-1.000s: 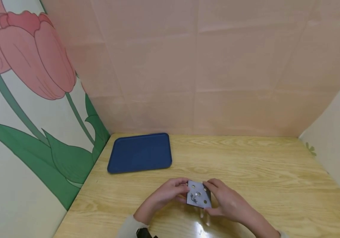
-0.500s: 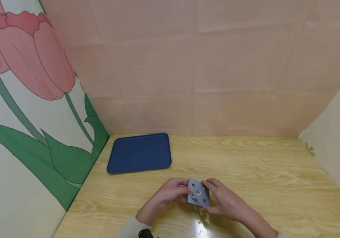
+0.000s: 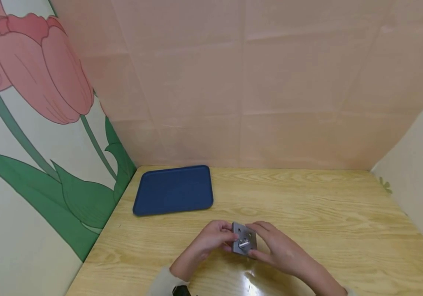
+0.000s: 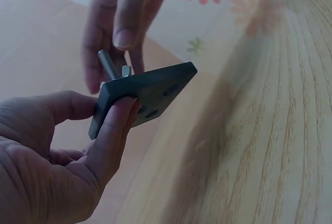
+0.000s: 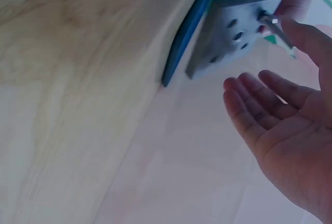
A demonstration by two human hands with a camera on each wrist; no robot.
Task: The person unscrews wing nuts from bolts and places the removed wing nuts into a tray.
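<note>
A square grey plate with several round holes is held up over the table, tilted. My left hand pinches its left edge, thumb on the face and fingers behind, as the left wrist view shows of the plate. Out of one corner hole sticks a bolt, with a wing-shaped metal piece beside it. My right hand is around the plate's right side. In the right wrist view the right hand's fingers are loosely spread, apart from the plate, its thumb near the bolt.
A blue tray lies at the back left of the wood-grain table. A pink sheet hangs behind the table, and walls with printed flowers stand at both sides. A dark band is around the left wrist.
The plate has turned and tipped, so the bolt now points out toward the right. My right hand's fingers have come off the plate's right edge and moved slightly left. The left hand keeps its pinch.
</note>
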